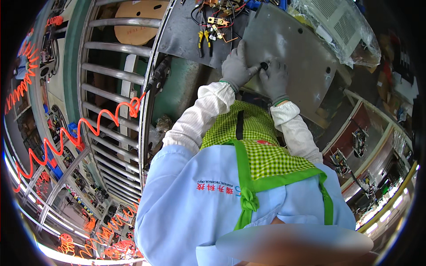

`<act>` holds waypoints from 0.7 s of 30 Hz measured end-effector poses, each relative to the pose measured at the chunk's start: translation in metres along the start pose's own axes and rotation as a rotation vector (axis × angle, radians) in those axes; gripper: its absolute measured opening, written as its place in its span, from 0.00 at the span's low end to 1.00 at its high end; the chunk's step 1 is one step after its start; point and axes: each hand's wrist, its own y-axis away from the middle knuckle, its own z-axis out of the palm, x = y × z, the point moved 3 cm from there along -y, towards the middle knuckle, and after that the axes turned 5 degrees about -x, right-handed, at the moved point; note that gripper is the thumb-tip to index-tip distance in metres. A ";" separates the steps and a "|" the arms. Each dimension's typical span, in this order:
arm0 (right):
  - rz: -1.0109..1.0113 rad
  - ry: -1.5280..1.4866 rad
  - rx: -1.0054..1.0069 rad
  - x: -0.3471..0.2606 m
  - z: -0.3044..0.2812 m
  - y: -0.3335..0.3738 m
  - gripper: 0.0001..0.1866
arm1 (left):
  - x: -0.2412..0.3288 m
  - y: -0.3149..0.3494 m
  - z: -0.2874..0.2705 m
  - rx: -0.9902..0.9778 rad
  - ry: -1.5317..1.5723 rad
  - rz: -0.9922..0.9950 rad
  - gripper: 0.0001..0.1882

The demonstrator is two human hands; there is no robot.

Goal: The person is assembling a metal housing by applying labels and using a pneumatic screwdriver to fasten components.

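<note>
One black round piece (264, 65) lay on grey panel (306, 55), seating unconfirmed; left hand (236, 69) spread, thumb at piece; right hand (274, 80) grip indiscernible; remaining work undetermined.

You are in a factory workshop: a roller conveyor (117, 48) runs along the left edge of your workbench (179, 37), crossed by an orange coiled hose (134, 107). Pliers (200, 40) lie by the workbench's near edge, with wired parts (217, 21) beyond
</note>
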 end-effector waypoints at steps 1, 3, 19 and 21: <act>0.083 0.031 -0.019 0.001 -0.001 -0.001 0.17 | 0.001 0.000 0.000 0.019 -0.024 -0.027 0.54; 0.032 0.020 -0.056 0.002 -0.006 -0.004 0.18 | 0.004 -0.001 -0.004 -0.002 -0.037 -0.069 0.55; -0.165 0.123 -0.209 0.032 -0.007 -0.029 0.26 | 0.022 -0.015 -0.005 -0.071 -0.084 -0.243 0.55; -0.151 0.044 -0.284 0.033 -0.010 -0.034 0.26 | 0.015 -0.018 -0.003 -0.077 -0.134 -0.203 0.56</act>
